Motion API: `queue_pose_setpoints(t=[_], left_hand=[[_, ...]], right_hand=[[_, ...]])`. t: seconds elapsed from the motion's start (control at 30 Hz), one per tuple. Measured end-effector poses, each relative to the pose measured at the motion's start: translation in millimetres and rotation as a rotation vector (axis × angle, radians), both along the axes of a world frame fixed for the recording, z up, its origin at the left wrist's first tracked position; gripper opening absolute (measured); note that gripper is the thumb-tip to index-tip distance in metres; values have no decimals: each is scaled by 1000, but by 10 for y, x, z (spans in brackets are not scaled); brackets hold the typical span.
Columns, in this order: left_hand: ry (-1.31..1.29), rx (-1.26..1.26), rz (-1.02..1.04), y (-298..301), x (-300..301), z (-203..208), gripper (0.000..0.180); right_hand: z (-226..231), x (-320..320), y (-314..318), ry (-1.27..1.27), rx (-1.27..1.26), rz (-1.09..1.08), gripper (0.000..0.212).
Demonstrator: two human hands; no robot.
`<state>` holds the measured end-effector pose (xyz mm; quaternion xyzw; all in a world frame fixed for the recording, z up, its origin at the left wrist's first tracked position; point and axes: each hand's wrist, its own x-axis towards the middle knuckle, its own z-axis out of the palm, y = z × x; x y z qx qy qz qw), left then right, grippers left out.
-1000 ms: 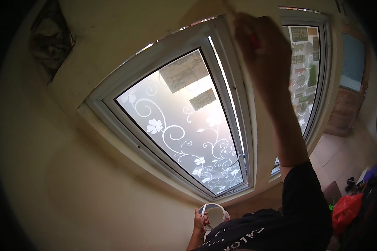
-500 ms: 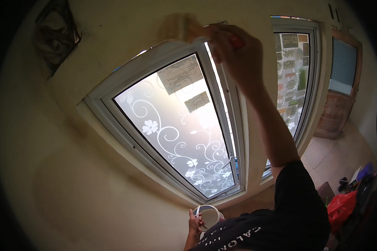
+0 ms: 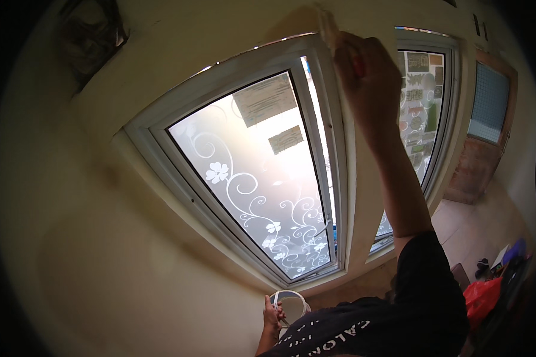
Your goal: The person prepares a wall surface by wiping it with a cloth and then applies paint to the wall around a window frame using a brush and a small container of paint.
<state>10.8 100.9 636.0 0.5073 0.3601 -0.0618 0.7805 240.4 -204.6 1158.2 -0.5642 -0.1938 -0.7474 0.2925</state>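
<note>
High above the window my right hand [image 3: 370,80] is closed around the handle of a paintbrush [image 3: 327,28]. The brush's pale bristles meet the cream wall [image 3: 220,27] by the upper right corner of the window frame [image 3: 238,62], and motion blurs them. Low down, my left hand [image 3: 271,313] grips a white bucket [image 3: 294,306] by its rim or handle; which of the two I cannot tell. Only the bucket's upper part shows beside my dark shirt, and its contents are hard to make out.
The window [image 3: 256,178] carries frosted film with white flowers. Farther right stand a second window [image 3: 420,107] and a brown door [image 3: 482,131] with a glass pane. A red plastic bag [image 3: 481,297] lies among items on the tiled floor. A dark object [image 3: 98,38] hangs upper left.
My right hand has carried the brush rightward along the wall above the window, to its upper right corner. My left hand still holds the bucket. The whole view has shifted slightly.
</note>
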Motion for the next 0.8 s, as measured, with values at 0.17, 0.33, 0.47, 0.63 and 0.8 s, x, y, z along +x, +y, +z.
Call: queue_pose_setpoints(t=[0.17, 0.33, 0.47, 0.63, 0.8], left_hand=[[21, -26, 67, 15, -110, -50, 72], [-8, -38, 123, -6, -198, -77, 71], [31, -50, 179, -19, -264, -7, 71], [48, -27, 175, -28, -302, -20, 72], [68, -27, 157, -7, -301, -5, 72]], right_hand=[[-24, -73, 684, 32, -139, 80, 17], [-42, -228, 1347, 47, -216, 349, 22], [-4, -323, 1430, 122, -139, 701, 21], [75, -59, 1057, 277, 156, 1077, 22], [107, 156, 369, 236, 237, 927, 21]])
